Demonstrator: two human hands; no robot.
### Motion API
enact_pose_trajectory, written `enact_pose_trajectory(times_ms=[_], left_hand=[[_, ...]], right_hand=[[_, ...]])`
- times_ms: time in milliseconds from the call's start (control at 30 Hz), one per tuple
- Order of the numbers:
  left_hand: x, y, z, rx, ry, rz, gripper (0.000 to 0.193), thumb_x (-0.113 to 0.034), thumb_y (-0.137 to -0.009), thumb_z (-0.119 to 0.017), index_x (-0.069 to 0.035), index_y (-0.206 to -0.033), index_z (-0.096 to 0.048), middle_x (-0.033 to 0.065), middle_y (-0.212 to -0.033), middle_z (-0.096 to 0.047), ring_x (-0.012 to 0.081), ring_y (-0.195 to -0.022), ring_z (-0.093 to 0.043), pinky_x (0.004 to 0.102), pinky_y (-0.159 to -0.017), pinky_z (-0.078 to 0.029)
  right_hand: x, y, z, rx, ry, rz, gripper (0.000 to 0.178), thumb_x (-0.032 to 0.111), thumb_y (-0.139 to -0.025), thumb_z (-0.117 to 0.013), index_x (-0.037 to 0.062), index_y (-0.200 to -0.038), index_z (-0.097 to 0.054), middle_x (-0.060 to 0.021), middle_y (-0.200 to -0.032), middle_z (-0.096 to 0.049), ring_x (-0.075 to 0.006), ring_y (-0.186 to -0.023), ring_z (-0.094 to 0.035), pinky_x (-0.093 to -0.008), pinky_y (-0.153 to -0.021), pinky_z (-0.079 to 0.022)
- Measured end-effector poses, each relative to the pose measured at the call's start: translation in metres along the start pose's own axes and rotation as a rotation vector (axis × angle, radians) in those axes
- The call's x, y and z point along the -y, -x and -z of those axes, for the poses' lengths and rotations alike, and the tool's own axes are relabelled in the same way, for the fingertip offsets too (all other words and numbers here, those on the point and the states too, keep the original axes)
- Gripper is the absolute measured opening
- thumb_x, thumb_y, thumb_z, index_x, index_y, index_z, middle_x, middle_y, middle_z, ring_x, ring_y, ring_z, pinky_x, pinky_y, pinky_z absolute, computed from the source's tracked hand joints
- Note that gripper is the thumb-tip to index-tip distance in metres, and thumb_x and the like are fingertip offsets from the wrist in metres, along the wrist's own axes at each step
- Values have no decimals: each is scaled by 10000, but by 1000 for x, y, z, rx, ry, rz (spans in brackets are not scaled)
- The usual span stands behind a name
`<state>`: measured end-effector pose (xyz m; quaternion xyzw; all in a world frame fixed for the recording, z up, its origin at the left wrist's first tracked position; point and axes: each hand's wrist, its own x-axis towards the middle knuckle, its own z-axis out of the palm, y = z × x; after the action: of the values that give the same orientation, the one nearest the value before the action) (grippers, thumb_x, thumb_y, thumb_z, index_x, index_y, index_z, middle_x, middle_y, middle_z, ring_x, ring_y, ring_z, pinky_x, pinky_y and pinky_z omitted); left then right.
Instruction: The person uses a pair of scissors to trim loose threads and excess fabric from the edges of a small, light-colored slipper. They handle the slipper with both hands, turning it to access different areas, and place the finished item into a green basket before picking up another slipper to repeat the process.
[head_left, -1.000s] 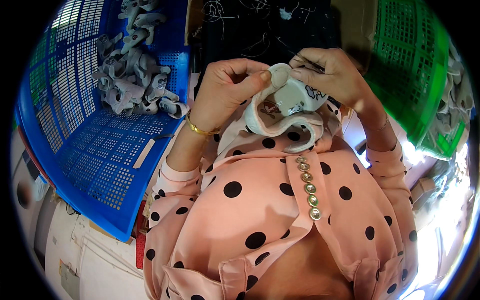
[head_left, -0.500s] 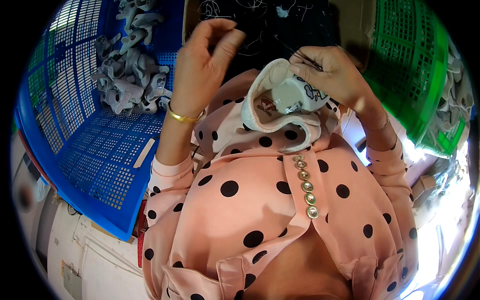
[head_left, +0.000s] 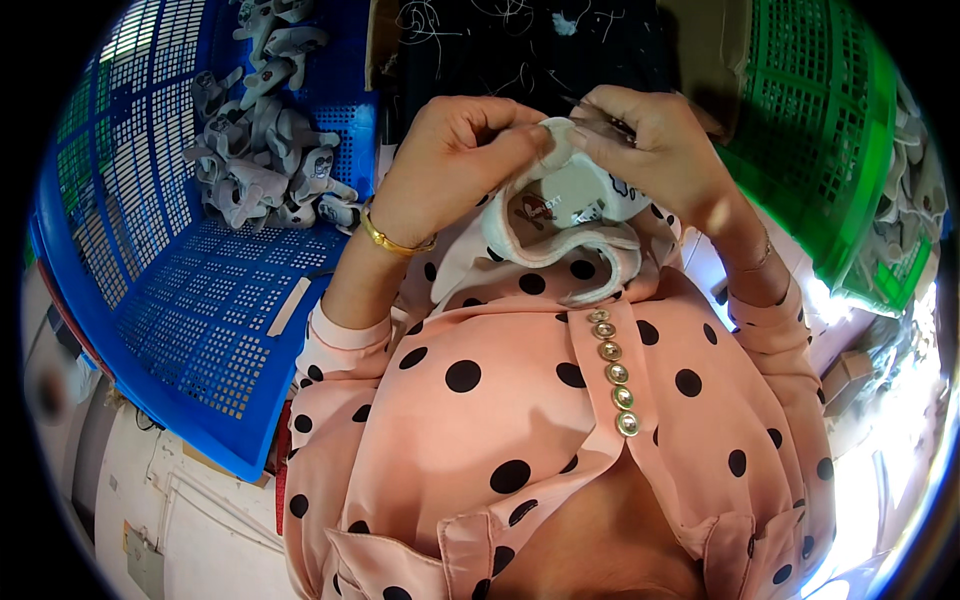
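Observation:
A small white fabric shoe piece [head_left: 572, 196], with a padded edge, a curved strap and printed figures, hangs over my lap. My left hand [head_left: 465, 155] pinches its top edge between thumb and bent fingers. Right beside it, my right hand [head_left: 650, 140] is closed on the same edge from the other side. A thin dark pointed thing [head_left: 571, 98] shows at the right fingers; its kind cannot be made out. The fingertips partly cover the top of the shoe piece.
To the left stands a blue plastic basket [head_left: 190, 340] with a heap of grey shoe pieces [head_left: 265, 150]. A green basket [head_left: 815, 150] is at the right, with more grey pieces [head_left: 905, 190] beyond it. Loose threads [head_left: 425, 20] lie on dark cloth ahead.
My left hand has come down and to the right, from the air onto the shoe piece's top edge. My right hand keeps its hold, almost in place.

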<state>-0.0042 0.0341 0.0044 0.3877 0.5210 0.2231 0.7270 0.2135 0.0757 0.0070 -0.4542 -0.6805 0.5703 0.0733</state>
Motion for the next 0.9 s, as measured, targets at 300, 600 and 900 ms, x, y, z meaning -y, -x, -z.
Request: enact_pose_trajectory(times_ms=[300,600,900], left_hand=[[1,6,-7,-46,47,-114,152,-89,-907,-663,19,-1009,-695,32,-921,-701,75,-767,-649,217,-688,-547],[-23,3,6,-477,-944,-1072,216,29,-689,-756,-53,-880,-697,68,-879,-700,192,-744,-641,265,-622,-512],[0,-2,18,-571,-969,-1273,298,-63,-669,-802,-42,-934,-668,78,-957,-689,223,-789,-628,288,-663,-505]], right_hand=[[2,-1,4,-1,98,-7,201,160,-861,-648,-12,-965,-646,-151,-715,-626,-218,-585,-584,-311,-580,-475],[-1,0,54,-312,283,107,297,229,-848,-742,31,-1042,-635,-94,-765,-646,-183,-634,-607,-283,-623,-491],[0,-9,62,-85,150,188,343,223,-807,-781,-16,-1017,-653,-101,-747,-642,-117,-642,-534,-267,-641,-480]])
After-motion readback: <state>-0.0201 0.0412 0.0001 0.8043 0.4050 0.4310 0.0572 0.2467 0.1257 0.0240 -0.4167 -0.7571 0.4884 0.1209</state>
